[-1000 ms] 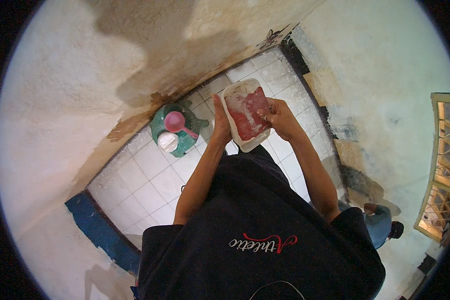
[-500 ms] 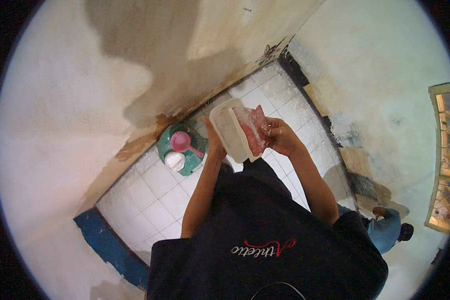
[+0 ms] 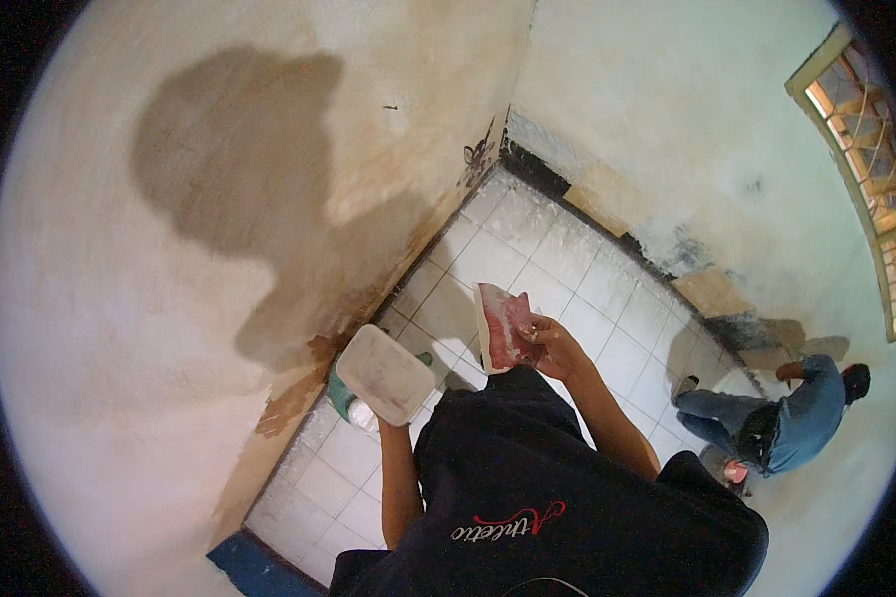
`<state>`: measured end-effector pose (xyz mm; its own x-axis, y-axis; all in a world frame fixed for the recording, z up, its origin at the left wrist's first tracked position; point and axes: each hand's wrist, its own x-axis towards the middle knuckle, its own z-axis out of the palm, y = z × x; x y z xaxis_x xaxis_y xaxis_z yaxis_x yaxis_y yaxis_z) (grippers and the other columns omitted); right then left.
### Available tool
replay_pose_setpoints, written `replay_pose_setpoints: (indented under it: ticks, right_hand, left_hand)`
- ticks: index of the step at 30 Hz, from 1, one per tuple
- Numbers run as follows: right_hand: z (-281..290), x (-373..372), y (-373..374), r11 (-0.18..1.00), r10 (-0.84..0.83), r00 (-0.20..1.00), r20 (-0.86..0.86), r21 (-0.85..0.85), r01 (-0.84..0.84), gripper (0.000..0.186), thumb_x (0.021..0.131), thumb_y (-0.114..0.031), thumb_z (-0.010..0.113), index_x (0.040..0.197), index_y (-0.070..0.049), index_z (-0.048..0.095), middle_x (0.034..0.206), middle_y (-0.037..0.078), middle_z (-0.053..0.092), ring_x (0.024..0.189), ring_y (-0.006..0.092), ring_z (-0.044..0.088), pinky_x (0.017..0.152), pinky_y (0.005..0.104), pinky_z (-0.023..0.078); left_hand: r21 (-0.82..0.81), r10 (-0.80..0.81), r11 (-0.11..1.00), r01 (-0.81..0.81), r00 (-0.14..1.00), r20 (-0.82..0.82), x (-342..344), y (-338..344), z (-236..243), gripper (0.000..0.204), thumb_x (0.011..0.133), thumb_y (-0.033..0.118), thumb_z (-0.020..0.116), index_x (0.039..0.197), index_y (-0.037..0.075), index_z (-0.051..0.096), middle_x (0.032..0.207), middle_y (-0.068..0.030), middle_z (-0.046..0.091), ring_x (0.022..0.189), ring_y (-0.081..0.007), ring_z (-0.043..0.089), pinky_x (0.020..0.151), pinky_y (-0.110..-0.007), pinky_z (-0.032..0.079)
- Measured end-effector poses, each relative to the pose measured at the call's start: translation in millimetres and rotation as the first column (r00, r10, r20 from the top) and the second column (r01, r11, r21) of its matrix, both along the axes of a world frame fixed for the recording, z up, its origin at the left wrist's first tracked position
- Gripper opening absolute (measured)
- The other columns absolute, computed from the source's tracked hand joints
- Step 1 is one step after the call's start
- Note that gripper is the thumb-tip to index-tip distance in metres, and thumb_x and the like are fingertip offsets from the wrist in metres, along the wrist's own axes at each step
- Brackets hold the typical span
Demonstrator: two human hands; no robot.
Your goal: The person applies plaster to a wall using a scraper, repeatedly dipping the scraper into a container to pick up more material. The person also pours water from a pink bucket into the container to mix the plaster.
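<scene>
My left hand (image 3: 393,435), mostly hidden beneath it, holds up a pale rectangular plastic tub (image 3: 384,372) at the left. White residue coats the tub's inside. To the right, apart from the tub, my right hand (image 3: 556,346) grips a red putty spreader (image 3: 510,333) by its edge. White paste is smeared across the spreader's face, and its left edge is a pale strip.
Beyond the tub rises a patchy beige wall (image 3: 199,328) with my shadow on it. Partly covered by the tub, a green item (image 3: 337,394) and a white item (image 3: 363,416) lie on the tiled floor (image 3: 343,497). A person in blue (image 3: 801,423) crouches at the right wall.
The spreader was over the tub and is now apart from it. My left hand has carried the tub left and nearer the wall, covering the pink dipper. My view has shifted.
</scene>
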<state>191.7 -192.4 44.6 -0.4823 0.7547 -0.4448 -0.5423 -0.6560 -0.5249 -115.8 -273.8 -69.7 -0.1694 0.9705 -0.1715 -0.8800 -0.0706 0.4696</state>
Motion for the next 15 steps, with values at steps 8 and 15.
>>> replay_pose_setpoints:
  ticks: [8,15]
  right_hand:
    - [-27,13,-19,0.995,-0.103,0.989,-0.107,-0.015,0.102,0.033,0.088,-0.010,0.062,0.118,0.001,0.053,0.110,0.012,0.063,0.098,0.0248,0.065,0.089,0.0423,0.053]
    - [-12,12,0,0.928,-0.305,0.952,0.015,-0.219,0.301,0.033,0.095,-0.013,0.051,0.125,0.001,0.047,0.113,0.013,0.061,0.099,0.0244,0.064,0.087,0.0400,0.055]
  left_hand:
    - [-0.003,-0.037,0.999,0.037,0.999,0.034,-27,-22,-15,0.049,0.091,0.049,0.046,0.120,0.009,0.051,0.117,-0.0101,0.057,0.103,-0.0267,0.055,0.092,-0.047,0.046]
    - [-0.052,-0.025,0.998,0.036,0.980,0.199,-34,-8,-20,0.051,0.091,0.045,0.049,0.126,0.008,0.048,0.123,-0.0111,0.054,0.110,-0.0268,0.052,0.099,-0.046,0.040]
